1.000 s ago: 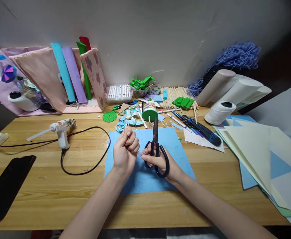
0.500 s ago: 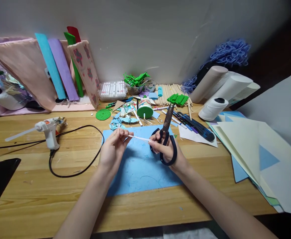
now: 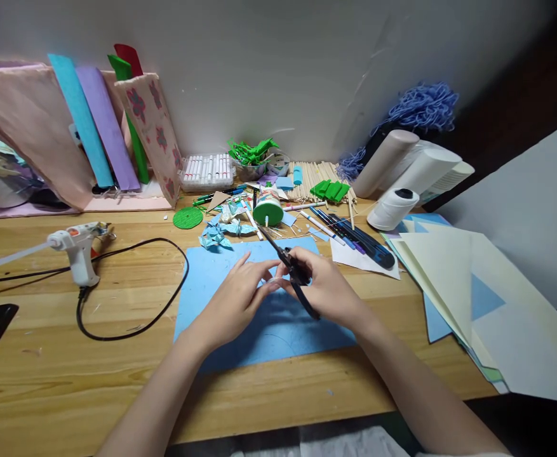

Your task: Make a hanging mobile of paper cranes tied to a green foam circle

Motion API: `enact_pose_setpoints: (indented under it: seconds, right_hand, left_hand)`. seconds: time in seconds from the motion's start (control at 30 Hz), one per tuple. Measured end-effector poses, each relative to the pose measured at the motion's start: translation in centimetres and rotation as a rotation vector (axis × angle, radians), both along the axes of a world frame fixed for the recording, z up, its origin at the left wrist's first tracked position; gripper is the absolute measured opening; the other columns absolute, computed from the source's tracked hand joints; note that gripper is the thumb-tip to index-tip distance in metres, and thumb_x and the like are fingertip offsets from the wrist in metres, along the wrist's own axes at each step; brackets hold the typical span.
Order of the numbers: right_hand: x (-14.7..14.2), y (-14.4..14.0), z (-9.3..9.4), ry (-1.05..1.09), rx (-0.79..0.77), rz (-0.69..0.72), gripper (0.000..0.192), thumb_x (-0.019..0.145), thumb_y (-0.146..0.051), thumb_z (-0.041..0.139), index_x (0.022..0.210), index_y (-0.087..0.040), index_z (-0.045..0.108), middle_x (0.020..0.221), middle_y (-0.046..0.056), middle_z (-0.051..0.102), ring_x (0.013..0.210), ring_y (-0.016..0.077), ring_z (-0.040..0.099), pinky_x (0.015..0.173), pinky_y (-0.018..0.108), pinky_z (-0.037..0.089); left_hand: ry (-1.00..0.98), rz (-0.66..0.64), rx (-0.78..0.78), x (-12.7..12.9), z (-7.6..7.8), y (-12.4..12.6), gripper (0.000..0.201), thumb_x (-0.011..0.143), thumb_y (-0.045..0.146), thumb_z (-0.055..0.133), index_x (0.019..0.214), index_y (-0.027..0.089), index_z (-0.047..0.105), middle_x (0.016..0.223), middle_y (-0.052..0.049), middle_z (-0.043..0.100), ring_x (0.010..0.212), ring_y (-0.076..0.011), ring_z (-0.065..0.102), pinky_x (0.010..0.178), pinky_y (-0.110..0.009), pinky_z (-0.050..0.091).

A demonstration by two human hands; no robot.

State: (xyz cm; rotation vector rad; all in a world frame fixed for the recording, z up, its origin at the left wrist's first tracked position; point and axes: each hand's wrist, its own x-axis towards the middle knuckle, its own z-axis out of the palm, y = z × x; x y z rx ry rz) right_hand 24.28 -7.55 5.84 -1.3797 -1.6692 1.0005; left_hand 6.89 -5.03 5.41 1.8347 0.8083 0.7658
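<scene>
Over a blue foam-like sheet (image 3: 278, 343) my left hand (image 3: 237, 295) and my right hand (image 3: 328, 289) meet fingertip to fingertip. A thin white thread (image 3: 274, 279) is pinched between the fingers of both, mostly covered by them. Black-handled scissors (image 3: 297, 274) are also in my right hand, their dark blades pointing up and to the left. Just beyond the sheet lie crumpled light-blue paper pieces (image 3: 215, 236) and a spool-like cylinder with a green disc end (image 3: 267, 213).
A white glue gun (image 3: 80, 254) with a looping black cable stands left. Along the back are a marker box (image 3: 206, 171), wooden sticks (image 3: 323, 171) and green paper rolls (image 3: 329, 190). White rolls (image 3: 430, 168), a thread cone (image 3: 392, 209) and paper sheets (image 3: 449, 260) occupy the right.
My hands have come together, bringing the thread, earlier stretched between them, into a short bunch. The scissors have turned to point leftward. The view has shifted slightly right.
</scene>
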Motion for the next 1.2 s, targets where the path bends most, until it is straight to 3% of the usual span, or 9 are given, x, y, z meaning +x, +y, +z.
enact_pose_setpoints:
  seconds: [0.17, 0.3, 0.57, 0.9, 1.2]
  right_hand:
    - [-0.1, -0.1, 0.5, -0.075, -0.003, 0.009, 0.008, 0.074, -0.021, 0.058, 0.079, -0.017, 0.054, 0.069, -0.002, 0.056, 0.061, 0.0109, 0.048, 0.055, 0.022, 0.036]
    - [0.1, 0.1, 0.3, -0.018, -0.054, -0.016, 0.014, 0.071, -0.022, 0.062, 0.081, -0.017, 0.053, 0.071, -0.002, 0.056, 0.062, 0.0105, 0.049, 0.057, 0.022, 0.037]
    - [0.4, 0.9, -0.9, 0.253, -0.171, -0.049, 0.025, 0.066, -0.025, 0.068, 0.077, -0.017, 0.048, 0.074, -0.002, 0.057, 0.062, 0.0101, 0.050, 0.060, 0.023, 0.040]
    - [0.0, 1.2, -0.9, 0.335, -0.195, -0.116, 0.032, 0.060, -0.025, 0.073, 0.077, -0.017, 0.047, 0.073, -0.003, 0.054, 0.065, 0.0096, 0.050, 0.063, 0.024, 0.040]
    - [0.2, 1.3, -1.0, 0.437, -0.183, -0.071, 0.032, 0.063, -0.029, 0.072, 0.075, -0.018, 0.044, 0.070, -0.004, 0.056, 0.058, 0.0080, 0.049, 0.056, 0.023, 0.037]
  left_hand:
    - [0.180, -0.016, 0.050, 0.0, -0.5, 0.0, 0.022, 0.088, 0.027, 0.041, 0.097, 0.022, 0.061, 0.092, -0.003, 0.064, 0.083, -0.0167, 0.055, 0.078, -0.027, 0.039]
    - [0.267, -0.018, 0.102, 0.0, -0.5, 0.0, 0.024, 0.090, 0.031, 0.038, 0.084, 0.018, 0.058, 0.083, -0.002, 0.061, 0.077, -0.0146, 0.053, 0.069, -0.025, 0.038]
    - [0.277, -0.030, 0.168, 0.1, -1.0, 0.1, 0.025, 0.090, 0.027, 0.039, 0.079, 0.017, 0.059, 0.078, -0.001, 0.058, 0.075, -0.0127, 0.052, 0.069, -0.023, 0.037]
    - [0.380, -0.033, 0.156, 0.2, -0.7, -0.4, 0.030, 0.092, 0.029, 0.030, 0.075, 0.019, 0.052, 0.073, 0.001, 0.058, 0.071, -0.0130, 0.053, 0.065, -0.024, 0.036]
    - [0.454, -0.010, 0.165, 0.4, -1.0, -0.7, 0.027, 0.093, 0.031, 0.028, 0.084, 0.021, 0.051, 0.075, 0.001, 0.061, 0.066, -0.0126, 0.055, 0.063, -0.024, 0.035]
